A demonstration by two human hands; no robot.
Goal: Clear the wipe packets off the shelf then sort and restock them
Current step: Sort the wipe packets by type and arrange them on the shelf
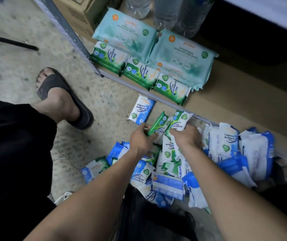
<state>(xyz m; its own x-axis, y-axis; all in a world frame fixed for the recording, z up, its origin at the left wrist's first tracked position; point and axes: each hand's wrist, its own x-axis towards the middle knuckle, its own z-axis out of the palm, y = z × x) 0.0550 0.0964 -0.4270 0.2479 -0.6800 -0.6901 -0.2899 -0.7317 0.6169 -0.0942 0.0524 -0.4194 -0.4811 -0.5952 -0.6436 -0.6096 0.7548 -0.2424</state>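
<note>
My left hand [142, 138] grips a green pine wipe packet [157, 125] by its lower end. Beside it, my right hand [187, 137] holds a second green pine packet [181, 120]. Both sit just above a mixed pile of blue and green packets [172, 169] on the floor. One blue fragrance-free packet [141, 109] lies alone on the floor by the shelf edge. On the low brown shelf [240, 94], green pine packets [140, 73] stand in a row in front of two large pale teal wipe packs [179, 54].
A grey metal shelf upright [64, 30] runs diagonally at upper left. A cardboard box [80, 13] and clear plastic bottles [165, 11] stand at the shelf's back. My sandalled foot [59, 96] rests on the concrete floor, left of the packets.
</note>
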